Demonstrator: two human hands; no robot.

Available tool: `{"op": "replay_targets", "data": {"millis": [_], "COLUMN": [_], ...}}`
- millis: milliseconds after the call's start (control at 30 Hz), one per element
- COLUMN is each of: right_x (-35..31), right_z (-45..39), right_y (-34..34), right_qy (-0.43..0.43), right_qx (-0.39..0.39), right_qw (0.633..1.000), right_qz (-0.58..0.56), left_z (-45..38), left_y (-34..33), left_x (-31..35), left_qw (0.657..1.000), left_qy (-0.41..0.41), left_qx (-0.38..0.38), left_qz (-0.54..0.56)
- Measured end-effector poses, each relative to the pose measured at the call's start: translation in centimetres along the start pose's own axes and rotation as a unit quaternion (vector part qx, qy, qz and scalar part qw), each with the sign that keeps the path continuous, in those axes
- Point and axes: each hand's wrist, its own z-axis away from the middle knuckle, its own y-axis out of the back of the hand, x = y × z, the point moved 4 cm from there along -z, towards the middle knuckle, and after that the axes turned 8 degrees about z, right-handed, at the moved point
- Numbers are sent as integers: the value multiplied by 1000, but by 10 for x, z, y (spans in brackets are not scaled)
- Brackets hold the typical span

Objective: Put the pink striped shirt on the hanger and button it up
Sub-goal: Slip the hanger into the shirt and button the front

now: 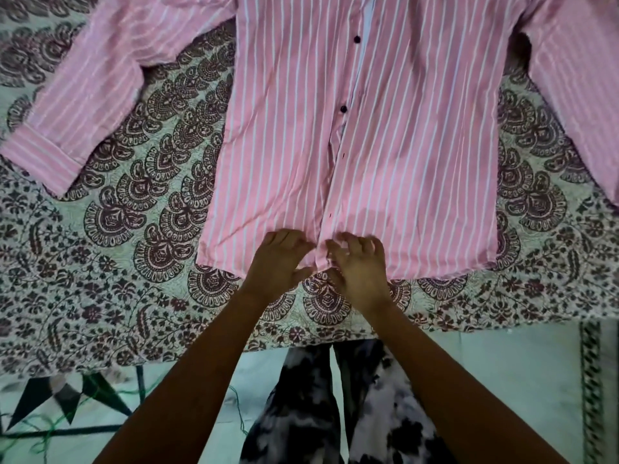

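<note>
1. Black-and-white patterned trousers (338, 413) sit closest, at the bedside.
2. Both bare forearms reach out to the pink striped shirt (395, 155), lying front-up on the paisley bedspread (134, 229), sleeves spread.
3. Left hand (279, 262) and right hand (358, 267) meet at the hem's front opening, fingers curled, pinching the placket edges.
4. Two dark buttons (343, 109) look fastened higher up.
</note>
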Motion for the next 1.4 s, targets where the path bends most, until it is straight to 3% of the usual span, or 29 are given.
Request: {"op": "replay_targets", "data": {"millis": [100,233,433,567,733,933,1000,1100,1200,1300,1400], "right_x": [10,21,38,40,37,35,36,40,42,40,34], "right_z": [1,12,32,37,32,33,39,40,38,27,5], "right_y": [4,16,36,26,2,9,7,-7,-9,4,6], "right_qy": [32,142,192,209,179,160,173,182,159,76,-47], "right_qx": [36,106,160,100,-14,38,42,-14,-20,37,51], "right_qw": [998,983,965,970,976,971,972,976,975,978,976], "right_qz": [-27,-49,-78,-75,-123,-173,-151,-118,-150,-192,-207], "left_z": [0,0,0,2,1,11,19,23,10,-10,-29], "left_y": [-6,-1,29,27,23,31,24,9,9,14,7], "left_x": [1,14,23,27,16,21,11,2,17,35,42], "left_qw": [998,998,996,997,994,993,997,999,994,986,959], "left_qy": [0,-2,-22,-66,-49,-63,-33,34,82,115,184], "left_qx": [-46,0,58,11,-29,22,32,23,55,109,101], "left_qz": [-40,-59,71,44,91,100,54,-32,-42,43,191]}}
